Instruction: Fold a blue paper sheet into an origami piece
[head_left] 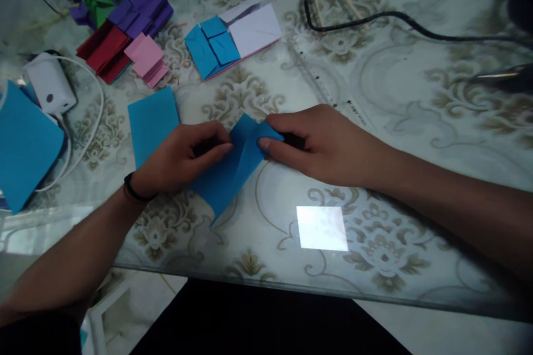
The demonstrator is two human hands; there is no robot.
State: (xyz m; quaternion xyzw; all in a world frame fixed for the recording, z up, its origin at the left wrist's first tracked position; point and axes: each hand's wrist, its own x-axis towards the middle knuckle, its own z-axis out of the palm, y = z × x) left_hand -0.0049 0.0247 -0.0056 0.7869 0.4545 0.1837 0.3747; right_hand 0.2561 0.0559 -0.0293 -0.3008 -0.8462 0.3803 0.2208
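A folded sheet of blue paper (233,169) is held between both hands above the patterned table. My left hand (183,152), with a dark band at the wrist, pinches its left side between thumb and fingers. At the upper right corner, my right hand (320,144) grips the same sheet, thumb on top. A crease runs along the sheet, and one pointed corner hangs toward the table's front edge. Another blue sheet (152,122) lies flat just behind my left hand, partly covered by it.
Folded purple (141,11), red (104,50) and pink (147,59) papers lie at the back left. Near them is a blue and white folded piece (256,30). A white device (50,83) with a cable, more blue paper (27,147), a clear ruler (320,86) and a black cable (400,15) surround the hands.
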